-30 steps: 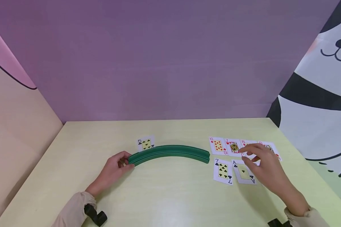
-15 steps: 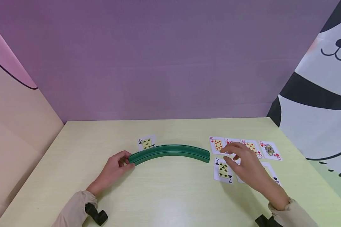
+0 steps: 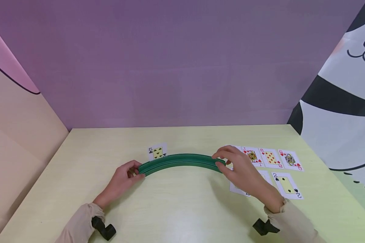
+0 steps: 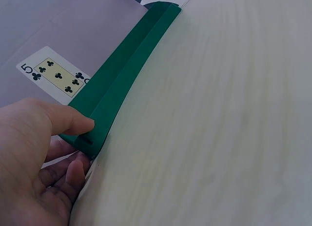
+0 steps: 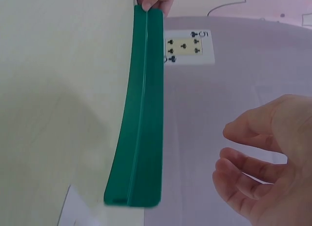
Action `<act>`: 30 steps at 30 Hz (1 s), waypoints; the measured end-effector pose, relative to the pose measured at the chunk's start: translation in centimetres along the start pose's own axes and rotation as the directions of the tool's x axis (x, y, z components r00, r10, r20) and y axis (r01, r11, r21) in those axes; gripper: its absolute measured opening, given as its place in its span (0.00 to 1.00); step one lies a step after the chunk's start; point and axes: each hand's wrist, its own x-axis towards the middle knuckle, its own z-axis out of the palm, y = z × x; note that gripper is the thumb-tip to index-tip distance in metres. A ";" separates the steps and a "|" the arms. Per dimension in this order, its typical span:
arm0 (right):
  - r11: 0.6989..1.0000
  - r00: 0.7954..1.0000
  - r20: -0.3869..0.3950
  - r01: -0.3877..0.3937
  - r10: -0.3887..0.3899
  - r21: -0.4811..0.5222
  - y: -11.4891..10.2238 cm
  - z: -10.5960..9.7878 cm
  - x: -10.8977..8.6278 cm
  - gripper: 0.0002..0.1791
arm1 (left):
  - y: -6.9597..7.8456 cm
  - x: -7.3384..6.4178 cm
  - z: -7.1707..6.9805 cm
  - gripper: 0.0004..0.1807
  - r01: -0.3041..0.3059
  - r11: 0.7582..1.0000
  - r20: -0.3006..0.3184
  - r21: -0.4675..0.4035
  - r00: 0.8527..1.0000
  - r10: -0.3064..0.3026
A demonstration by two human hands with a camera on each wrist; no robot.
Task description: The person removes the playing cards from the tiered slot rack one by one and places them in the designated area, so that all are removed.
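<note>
A curved green card holder [image 3: 182,160] lies across the middle of the head view. A five of clubs [image 3: 157,150] stands upright at its left part. My left hand [image 3: 121,180] grips the holder's left end; in the left wrist view the thumb [image 4: 78,122] presses on it while the fingers curl below. Over the right end hovers my right hand [image 3: 241,168], its fingers loosely bent with nothing between them. The right wrist view shows this hand [image 5: 268,162] apart from the holder. It covers parts of the cards behind it in the head view.
Face-up cards lie in two rows on the right of the table [image 3: 170,209]. A jack of hearts [image 3: 251,156], an eight of diamonds [image 3: 270,158] and a queen of hearts [image 3: 290,159] are at the back. A two of spades [image 3: 286,185] lies in front.
My right hand has moved left from above the cards to the holder's right end, uncovering the two of spades. The left hand and the holder have stayed put.
</note>
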 end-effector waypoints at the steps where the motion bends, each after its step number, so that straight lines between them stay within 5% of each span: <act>1: 1.000 1.000 0.005 0.005 -0.005 0.008 -0.2 0.2 0.2 0.10 | 0.0 0.0 0.0 0.15 0.002 1.000 0.000 -0.005 1.000 -0.002; 30: 0.984 0.994 0.075 0.072 -0.085 0.163 -4.0 4.2 6.1 0.09 | 0.1 0.0 0.0 0.14 0.005 1.000 -0.006 0.003 1.000 -0.005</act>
